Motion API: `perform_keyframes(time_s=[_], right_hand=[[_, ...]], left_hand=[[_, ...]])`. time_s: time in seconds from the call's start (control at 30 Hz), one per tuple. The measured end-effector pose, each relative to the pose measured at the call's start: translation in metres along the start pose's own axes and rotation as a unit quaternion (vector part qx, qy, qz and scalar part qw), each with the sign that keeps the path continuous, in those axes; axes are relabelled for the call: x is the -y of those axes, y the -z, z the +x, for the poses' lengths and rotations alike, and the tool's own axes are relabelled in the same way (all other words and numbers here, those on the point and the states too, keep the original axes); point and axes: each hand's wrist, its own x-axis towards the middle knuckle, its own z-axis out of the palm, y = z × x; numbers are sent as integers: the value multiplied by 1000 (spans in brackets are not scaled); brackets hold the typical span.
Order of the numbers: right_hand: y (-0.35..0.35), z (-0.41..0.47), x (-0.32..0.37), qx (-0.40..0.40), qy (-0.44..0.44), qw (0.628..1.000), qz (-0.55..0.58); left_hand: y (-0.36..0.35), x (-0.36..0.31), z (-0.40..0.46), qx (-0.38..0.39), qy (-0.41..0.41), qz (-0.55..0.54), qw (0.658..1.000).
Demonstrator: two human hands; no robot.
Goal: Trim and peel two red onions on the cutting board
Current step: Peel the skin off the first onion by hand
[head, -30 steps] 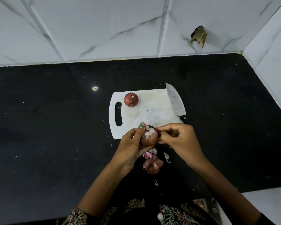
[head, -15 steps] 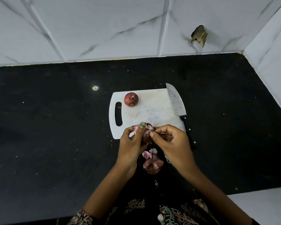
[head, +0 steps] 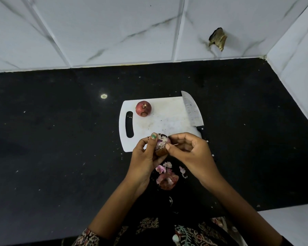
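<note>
Currently both hands work just over the near edge of the white cutting board (head: 167, 121), above the black counter (head: 60, 157). Left hand (head: 144, 158) grips a partly peeled red onion (head: 161, 144), thumb curled over its top, fingers wrapped behind. Right hand (head: 190, 153) pinches at the onion's right side, fingers curled in; a thin sliver of skin shows at its fingertips.

Second red onion (head: 143, 108) sits unpeeled on the board's far left corner, just beside the handle slot (head: 129, 124), clear of both hands. Knife (head: 192, 110) lies along the board's right edge, tip past the far edge, dark handle off the near right corner and just beyond the right hand's knuckles.

Middle of the board is bare between onion and knife. Peel scraps (head: 166, 176) lie on the counter below the hands, close to the counter's front edge. Counter has wide open room left of the board; on the right it runs to a white side wall (head: 295, 68). Tiled back wall (head: 114, 32) well beyond the board, with a chipped hole (head: 218, 39) in one tile
</note>
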Motion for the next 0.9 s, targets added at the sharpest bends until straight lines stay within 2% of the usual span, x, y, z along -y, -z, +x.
perform_keyframes(time_s=[0.3,0.4,0.57,0.73,0.9], right_hand=[[1,-1,4,-19,34,996,-74],[5,3,0,-45,27,997,-64],[1,-1,1,-13,12,999,-39],[0,-1,2,-14,16,998,-56],[2,1,-1,-52,37,996,-60]], left_hand=[[0,2,0,5,5,16,1000],[-1,2,1,4,9,12,1000],[0,1,2,3,-2,10,1000],[-1,1,1,7,0,17,1000],[-2,0,0,24,15,-7,1000]])
